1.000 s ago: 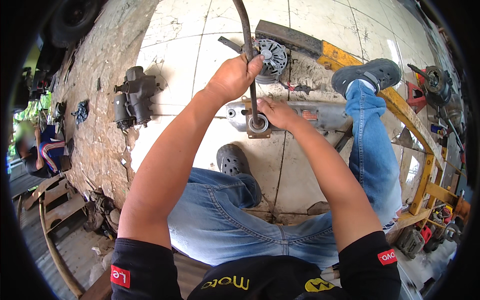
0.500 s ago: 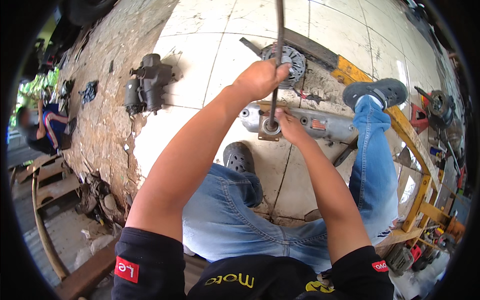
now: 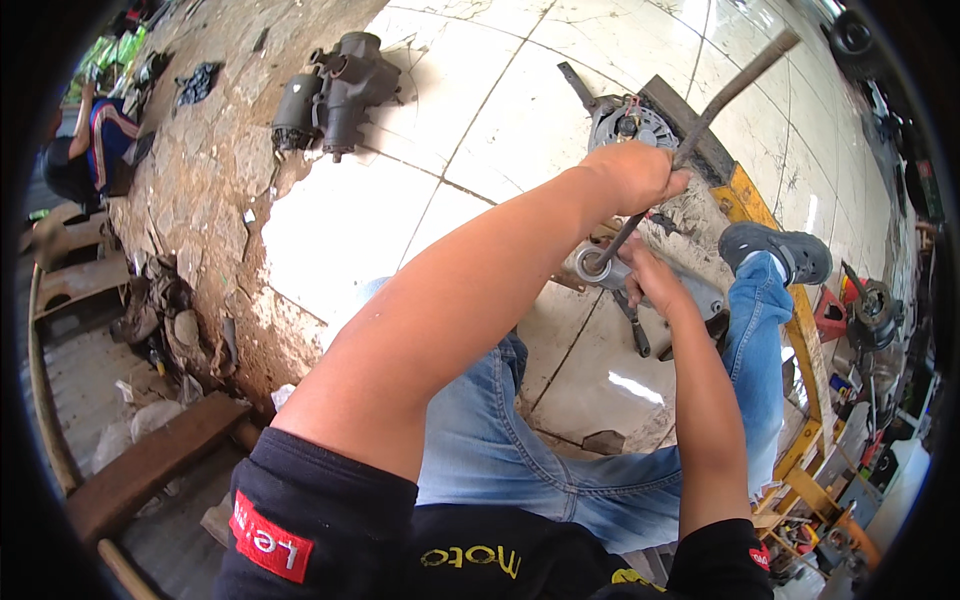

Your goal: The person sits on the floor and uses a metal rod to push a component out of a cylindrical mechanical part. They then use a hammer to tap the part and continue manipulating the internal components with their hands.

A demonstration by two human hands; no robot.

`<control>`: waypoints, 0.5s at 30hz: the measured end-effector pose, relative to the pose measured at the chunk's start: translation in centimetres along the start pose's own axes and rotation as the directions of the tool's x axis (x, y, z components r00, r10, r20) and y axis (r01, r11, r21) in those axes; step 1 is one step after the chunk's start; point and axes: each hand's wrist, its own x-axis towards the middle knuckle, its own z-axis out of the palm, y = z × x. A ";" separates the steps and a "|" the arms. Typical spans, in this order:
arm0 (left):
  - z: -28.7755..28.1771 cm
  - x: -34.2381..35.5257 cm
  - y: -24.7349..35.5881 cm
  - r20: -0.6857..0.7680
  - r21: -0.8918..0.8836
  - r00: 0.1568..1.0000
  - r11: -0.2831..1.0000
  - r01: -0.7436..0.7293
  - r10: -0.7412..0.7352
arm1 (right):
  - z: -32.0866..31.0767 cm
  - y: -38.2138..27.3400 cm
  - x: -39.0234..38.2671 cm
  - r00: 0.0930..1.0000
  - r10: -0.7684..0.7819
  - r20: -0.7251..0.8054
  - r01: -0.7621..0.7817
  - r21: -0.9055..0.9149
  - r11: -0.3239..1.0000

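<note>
My left hand (image 3: 645, 178) is closed round a long dark bent metal rod (image 3: 740, 78), which slants up to the back right. The rod's lower end sits in a round ring fitting (image 3: 592, 262) with a brown plate on a silver metal housing (image 3: 700, 292) on the floor. My right hand (image 3: 648, 275) grips the housing at the fitting, beside the rod's base. A vented round alternator-like unit (image 3: 630, 126) lies just beyond my left hand. A dark tool (image 3: 636, 335) lies below the housing.
A dark cast assembly (image 3: 348, 90) lies upper left on tiles beside rough concrete (image 3: 200, 170). A yellow steel frame (image 3: 808, 330) runs along my right, with assorted parts (image 3: 875, 310) beyond. Another person (image 3: 85, 150) sits far left. Scrap metal and boards (image 3: 160, 440) lie lower left.
My left hand has swung right and down with the rod, which has tilted from upright in the view to a slant toward the upper right. The view has also shifted.
</note>
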 end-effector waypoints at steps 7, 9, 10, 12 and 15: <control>0.0 0.3 -0.5 0.023 -0.001 0.999 0.999 -0.040 0.040 | 1.3 -1.5 1.1 0.999 -0.003 0.049 0.002 0.026 1.000; 0.1 0.4 -0.5 0.003 -0.005 0.999 0.999 -0.054 0.054 | 0.8 -0.9 0.9 0.995 -0.016 0.098 -0.007 0.220 0.975; 0.2 0.4 -0.4 -0.006 -0.005 0.998 0.998 -0.060 0.060 | 0.7 -0.2 0.7 0.995 -0.016 0.099 -0.017 0.322 0.946; 0.5 0.3 -0.6 -0.007 -0.037 0.997 0.997 -0.073 0.073 | 1.1 1.3 0.5 1.000 -0.008 0.019 0.001 0.369 0.930; 0.0 0.3 -0.6 0.027 -0.056 0.998 0.996 -0.062 0.063 | 3.0 1.3 0.9 0.996 -0.021 -0.090 0.036 0.171 0.985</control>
